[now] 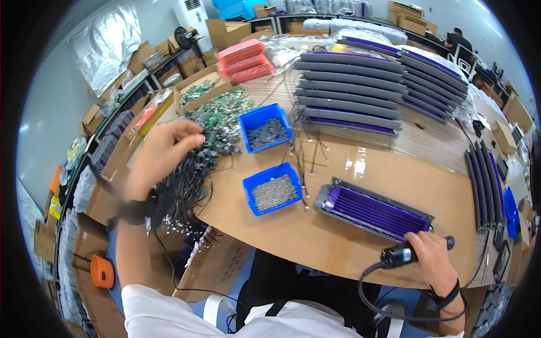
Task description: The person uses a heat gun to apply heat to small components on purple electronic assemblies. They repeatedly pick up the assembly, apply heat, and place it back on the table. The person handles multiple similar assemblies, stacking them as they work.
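My right hand is wrapped round a black corded electric screwdriver, its fingertips by the near right edge of a grey housing with a purple ribbed inside. The housing lies with its open side up on the cardboard-covered table. At the left, my left hand is raised over a heap of black cables, thumb and fingers curled close together. Anything between those fingertips is too small to make out. Beyond it lies a pile of green circuit boards. One blue bin contains dark small parts; another blue bin contains silvery screws.
Stacks of grey and purple housings stand at the back, and more housings at the right edge. Pink packs lie at the back left. Thin loose wires trail beside the bins. The screwdriver's cord loops below my right hand.
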### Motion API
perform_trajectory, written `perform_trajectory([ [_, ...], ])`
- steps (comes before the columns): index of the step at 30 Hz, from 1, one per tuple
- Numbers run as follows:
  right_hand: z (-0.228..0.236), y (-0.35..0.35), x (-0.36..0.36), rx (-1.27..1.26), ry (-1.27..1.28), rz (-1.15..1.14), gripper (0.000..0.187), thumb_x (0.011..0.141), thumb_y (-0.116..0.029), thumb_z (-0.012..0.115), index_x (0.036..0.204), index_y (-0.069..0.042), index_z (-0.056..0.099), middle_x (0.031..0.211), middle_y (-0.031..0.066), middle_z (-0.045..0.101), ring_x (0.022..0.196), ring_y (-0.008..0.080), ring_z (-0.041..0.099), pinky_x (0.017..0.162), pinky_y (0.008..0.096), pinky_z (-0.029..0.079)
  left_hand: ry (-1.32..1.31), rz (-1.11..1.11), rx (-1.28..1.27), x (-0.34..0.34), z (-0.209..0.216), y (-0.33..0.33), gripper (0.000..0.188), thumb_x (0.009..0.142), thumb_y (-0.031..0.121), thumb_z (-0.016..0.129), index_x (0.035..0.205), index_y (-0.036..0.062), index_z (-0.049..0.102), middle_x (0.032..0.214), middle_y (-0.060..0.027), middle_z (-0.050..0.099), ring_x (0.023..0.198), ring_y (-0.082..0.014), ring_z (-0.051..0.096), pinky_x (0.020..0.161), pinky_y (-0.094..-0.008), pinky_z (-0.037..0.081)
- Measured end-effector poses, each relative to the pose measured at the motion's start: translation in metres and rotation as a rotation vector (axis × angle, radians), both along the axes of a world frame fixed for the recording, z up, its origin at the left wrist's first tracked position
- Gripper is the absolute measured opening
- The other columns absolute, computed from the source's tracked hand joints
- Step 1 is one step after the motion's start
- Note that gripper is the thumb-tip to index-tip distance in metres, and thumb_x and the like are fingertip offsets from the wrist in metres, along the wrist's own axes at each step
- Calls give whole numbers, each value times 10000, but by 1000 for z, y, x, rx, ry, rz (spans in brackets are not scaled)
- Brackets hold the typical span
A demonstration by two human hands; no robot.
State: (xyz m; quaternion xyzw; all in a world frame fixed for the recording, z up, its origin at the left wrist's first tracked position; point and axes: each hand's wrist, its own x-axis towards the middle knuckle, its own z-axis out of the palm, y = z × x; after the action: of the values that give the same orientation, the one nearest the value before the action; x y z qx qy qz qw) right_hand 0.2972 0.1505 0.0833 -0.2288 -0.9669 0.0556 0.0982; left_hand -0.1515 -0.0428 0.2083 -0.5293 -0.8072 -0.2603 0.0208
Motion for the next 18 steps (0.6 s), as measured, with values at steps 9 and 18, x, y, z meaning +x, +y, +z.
perform_trajectory([
  [9,-4,-21,-14,-3,77,2,422,596,61,645,1000,-35,569,784,132,578,757,344,587,659,430,452,189,81,-121,-88,-109,30,209,740,198,741,833,14,708,801,-177,678,802,-339,656,718,-413,514],
  [18,-7,-20,-18,9,110,-20,369,625,-4,665,983,-20,577,761,142,599,720,343,609,634,424,475,333,149,-422,-113,-125,95,340,729,289,776,835,-18,676,900,-240,663,891,-385,642,796,-443,523],
])
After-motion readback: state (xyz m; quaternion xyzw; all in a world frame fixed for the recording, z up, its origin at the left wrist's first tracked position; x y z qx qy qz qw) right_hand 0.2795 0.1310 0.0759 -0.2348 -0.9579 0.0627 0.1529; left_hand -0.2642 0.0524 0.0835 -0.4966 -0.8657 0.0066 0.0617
